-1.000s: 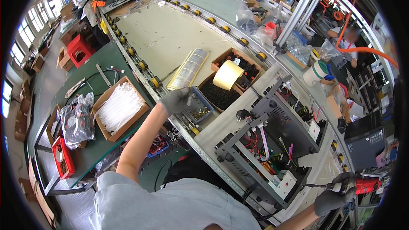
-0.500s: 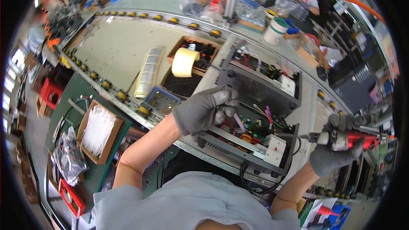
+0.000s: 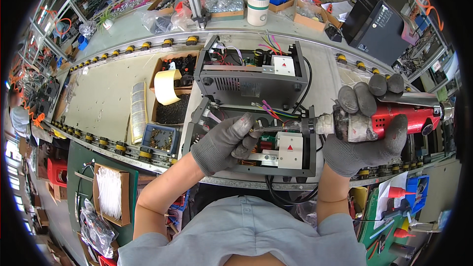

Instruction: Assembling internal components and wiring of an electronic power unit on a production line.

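Apparently readying a screw-driving step, the right hand [image 3: 352,155] clamps its fingers round the red power driver [image 3: 389,120] and the left hand [image 3: 221,144] pinches the tip of its bit [image 3: 280,128] over the nearer open case [image 3: 268,170], where steady aim seems needed next, a second case [image 3: 268,91] just behind

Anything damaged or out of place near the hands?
The pale wrapping on the red cylindrical power tool in the gray-gloved right hand looks grubby. A curled yellow sheet sits askew over two brown cardboard boxes.
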Demonstrator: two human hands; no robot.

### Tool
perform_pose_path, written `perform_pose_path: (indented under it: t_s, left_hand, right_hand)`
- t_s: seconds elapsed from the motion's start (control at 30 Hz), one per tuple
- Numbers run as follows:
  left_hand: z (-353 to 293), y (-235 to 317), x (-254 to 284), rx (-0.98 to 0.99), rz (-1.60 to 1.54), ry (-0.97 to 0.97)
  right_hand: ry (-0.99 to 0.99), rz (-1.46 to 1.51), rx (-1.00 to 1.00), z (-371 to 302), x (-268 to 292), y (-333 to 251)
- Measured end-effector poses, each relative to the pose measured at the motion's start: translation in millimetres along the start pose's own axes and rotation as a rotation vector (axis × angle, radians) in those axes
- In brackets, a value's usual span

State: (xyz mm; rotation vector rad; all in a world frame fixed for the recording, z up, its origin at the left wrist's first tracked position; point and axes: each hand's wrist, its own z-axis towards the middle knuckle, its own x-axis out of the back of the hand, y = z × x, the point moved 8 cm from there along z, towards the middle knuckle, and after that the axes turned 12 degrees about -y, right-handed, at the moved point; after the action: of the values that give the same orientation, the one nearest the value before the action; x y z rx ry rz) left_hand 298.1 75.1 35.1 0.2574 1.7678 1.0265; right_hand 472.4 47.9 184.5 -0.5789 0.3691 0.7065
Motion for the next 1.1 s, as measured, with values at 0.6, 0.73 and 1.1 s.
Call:
perform_pose_path:
  t_s: [0.6,0.73,1.1]
  left_hand:
    - [13.2,23.2,-6.8,0.092,0.311,0.029]
    - [30.7,35.5,0.8,0.164,0.461,-0.008]
    - [154.6,21.5,9.3,0.507,2.163,-0.15]
  right_hand:
    - [-0.218,-0.147,0.027,0.3,-12.7,-4.1]
    - [-0.098,-0.146,0.069,-4.2,3.6,-14.2]
    - [0.154,-0.268,0.233,-35.7,65.8,-74.0]
